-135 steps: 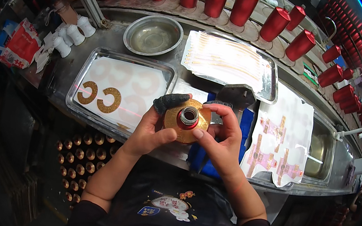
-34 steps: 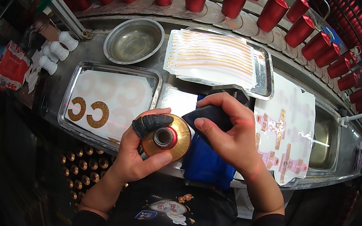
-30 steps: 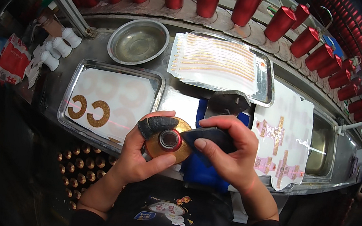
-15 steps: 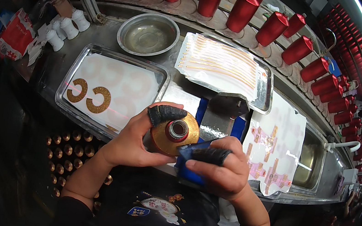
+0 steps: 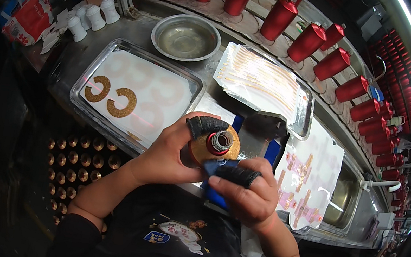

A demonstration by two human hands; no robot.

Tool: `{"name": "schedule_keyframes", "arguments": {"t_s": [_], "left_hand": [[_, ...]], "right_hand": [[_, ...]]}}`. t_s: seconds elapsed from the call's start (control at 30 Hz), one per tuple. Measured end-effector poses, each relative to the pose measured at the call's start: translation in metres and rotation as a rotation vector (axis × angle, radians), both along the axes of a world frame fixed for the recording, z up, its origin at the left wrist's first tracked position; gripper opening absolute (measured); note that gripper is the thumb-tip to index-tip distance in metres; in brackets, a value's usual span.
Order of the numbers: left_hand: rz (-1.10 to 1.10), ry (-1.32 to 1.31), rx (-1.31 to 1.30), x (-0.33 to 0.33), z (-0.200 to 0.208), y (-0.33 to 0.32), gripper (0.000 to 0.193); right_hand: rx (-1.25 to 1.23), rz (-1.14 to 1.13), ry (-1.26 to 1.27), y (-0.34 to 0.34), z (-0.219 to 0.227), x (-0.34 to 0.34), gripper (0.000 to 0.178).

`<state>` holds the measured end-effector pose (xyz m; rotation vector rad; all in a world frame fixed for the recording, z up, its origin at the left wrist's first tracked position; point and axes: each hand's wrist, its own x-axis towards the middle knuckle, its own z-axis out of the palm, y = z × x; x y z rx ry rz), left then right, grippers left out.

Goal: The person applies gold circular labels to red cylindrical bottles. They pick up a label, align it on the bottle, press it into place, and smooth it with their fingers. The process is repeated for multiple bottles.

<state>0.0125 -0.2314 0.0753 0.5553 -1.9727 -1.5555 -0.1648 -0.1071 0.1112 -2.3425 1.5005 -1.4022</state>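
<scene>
My left hand is wrapped round a bottle, its mouth tipped up toward me. A gold band covers the bottle's shoulder around a red-edged, bare metal threaded neck. Black tape-like wrapping covers one of that hand's digits. In my right hand is a flat blue scraper-like piece, its upper edge against or very near the gold shoulder. Similar black wrapping is on a right finger. My hands hide most of the bottle's body.
Two gold C-shaped decals lie on a white sheet in a metal tray. Behind are a metal basin and a tray of gold-striped sheets. Rightward lie a patterned decal sheet and a sink. Red bottles line the conveyor.
The whole view has shifted a little. The bottle has tilted, with its neck now farther up and right. My right hand still holds the blue piece by the shoulder.
</scene>
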Motion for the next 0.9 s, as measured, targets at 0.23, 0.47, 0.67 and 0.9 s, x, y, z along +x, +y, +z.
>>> {"name": "schedule_keyframes", "arguments": {"t_s": [0.23, 0.47, 0.67, 0.9], "left_hand": [[0.244, 0.057, -0.207, -0.011, -0.012, 0.022, 0.074], [0.407, 0.107, -0.274, -0.019, -0.026, 0.034, 0.071], [0.542, 0.039, -0.433, -0.024, -0.039, 0.044, 0.076], [-0.236, 0.115, 0.234, 0.000, -0.022, -0.015, 0.102]], "right_hand": [[-0.064, 0.016, 0.089, 0.006, -0.006, 0.010, 0.032], [-0.022, -0.047, 0.022, 0.009, -0.003, 0.012, 0.036], [-0.006, -0.054, -0.016, 0.009, 0.002, 0.014, 0.036], [0.013, -0.194, -0.015, 0.004, 0.002, 0.003, 0.036]]}}
